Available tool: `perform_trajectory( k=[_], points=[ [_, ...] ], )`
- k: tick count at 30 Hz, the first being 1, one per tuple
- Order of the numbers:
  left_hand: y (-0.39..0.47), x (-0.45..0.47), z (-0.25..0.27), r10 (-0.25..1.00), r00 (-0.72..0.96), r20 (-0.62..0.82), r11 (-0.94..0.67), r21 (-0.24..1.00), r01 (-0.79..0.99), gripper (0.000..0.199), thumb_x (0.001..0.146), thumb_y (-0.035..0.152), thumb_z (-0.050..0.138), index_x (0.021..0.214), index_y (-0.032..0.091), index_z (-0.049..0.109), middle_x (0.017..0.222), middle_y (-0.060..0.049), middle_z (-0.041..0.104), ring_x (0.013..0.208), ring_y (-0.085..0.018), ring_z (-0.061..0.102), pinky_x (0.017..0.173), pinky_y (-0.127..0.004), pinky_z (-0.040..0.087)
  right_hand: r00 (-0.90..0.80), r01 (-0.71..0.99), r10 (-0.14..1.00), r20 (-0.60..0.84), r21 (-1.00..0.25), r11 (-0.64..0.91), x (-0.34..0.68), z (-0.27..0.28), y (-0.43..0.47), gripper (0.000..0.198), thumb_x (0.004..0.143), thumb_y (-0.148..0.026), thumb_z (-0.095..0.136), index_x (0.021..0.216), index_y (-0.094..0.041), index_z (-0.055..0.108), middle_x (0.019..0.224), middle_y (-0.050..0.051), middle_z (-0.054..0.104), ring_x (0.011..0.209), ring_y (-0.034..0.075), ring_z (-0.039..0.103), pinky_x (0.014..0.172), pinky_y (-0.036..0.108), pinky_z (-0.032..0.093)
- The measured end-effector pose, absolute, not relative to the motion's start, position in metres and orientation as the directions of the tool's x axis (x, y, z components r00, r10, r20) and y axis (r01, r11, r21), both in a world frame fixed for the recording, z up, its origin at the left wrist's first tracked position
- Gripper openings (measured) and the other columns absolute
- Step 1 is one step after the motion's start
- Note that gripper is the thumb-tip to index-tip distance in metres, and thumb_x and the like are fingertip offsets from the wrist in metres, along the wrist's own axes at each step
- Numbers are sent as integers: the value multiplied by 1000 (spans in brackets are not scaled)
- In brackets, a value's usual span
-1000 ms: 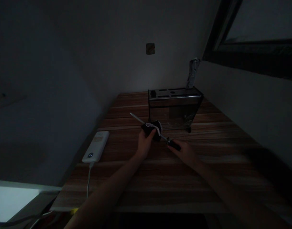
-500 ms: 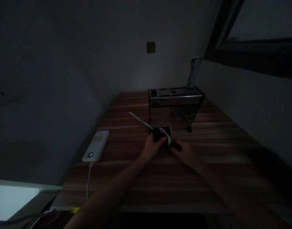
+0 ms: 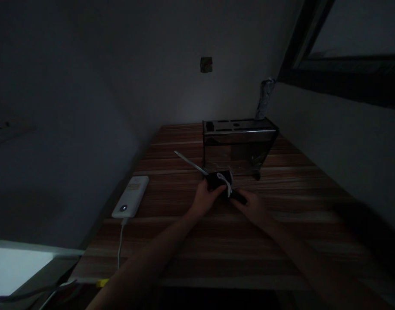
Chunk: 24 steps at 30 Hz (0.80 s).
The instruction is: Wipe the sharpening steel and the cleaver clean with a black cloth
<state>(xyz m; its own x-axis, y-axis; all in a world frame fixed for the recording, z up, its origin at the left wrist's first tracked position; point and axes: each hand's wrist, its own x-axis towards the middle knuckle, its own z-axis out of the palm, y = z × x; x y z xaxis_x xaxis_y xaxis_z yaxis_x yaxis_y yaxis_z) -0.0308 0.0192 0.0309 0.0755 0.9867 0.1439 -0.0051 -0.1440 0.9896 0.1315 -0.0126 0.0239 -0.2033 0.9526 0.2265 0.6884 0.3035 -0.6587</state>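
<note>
In the dim head view, my left hand [image 3: 205, 199] is closed on a black cloth [image 3: 214, 181] with a whitish edge, its thumb pressing from the near side. The cloth is around a long thin metal rod or blade [image 3: 190, 162], whose pale end sticks out to the upper left; its exact kind cannot be made out. My right hand [image 3: 253, 206] grips the black handle [image 3: 238, 197] of that same tool, just right of the cloth. Both hands are low over the wood-grained table [image 3: 171, 193], and the cloth hides the tool's middle.
Behind my hands stands a knife-rack-like holder [image 3: 239, 133] with a slotted metal top; a plastic-wrapped piece [image 3: 265, 99] rises from its right end. A white power bank [image 3: 131, 196] with a cable [image 3: 120, 247] lies at left. Walls border the table's back and right.
The view has shifted very slightly. Both hands keep the same hold on the cloth and handle, with no clear movement between them.
</note>
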Motion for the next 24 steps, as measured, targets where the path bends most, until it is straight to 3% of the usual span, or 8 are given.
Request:
perform_trajectory(
  k=[11, 24],
  points=[
    [30, -46, 37, 973, -146, 181, -199, 972, -122, 32, 63, 35, 65, 87, 14, 61, 90, -6, 66, 88, -20, 60, 81, -31, 44, -187, 676, 956, 225, -677, 291, 129, 29, -14, 29, 78, -44, 47, 83, -20, 62, 68, 1, 64, 60, 15, 58, 54, 23, 40],
    [52, -69, 39, 912, -320, 256, -366, 859, -357, 31, 70, 34, 62, 97, 20, 57, 103, -2, 61, 99, -15, 55, 88, -27, 39, -205, 688, 957, 204, -665, 289, 129, 29, -14, 27, 78, -43, 48, 85, -21, 62, 73, 1, 65, 65, 16, 59, 57, 23, 40]
  ],
)
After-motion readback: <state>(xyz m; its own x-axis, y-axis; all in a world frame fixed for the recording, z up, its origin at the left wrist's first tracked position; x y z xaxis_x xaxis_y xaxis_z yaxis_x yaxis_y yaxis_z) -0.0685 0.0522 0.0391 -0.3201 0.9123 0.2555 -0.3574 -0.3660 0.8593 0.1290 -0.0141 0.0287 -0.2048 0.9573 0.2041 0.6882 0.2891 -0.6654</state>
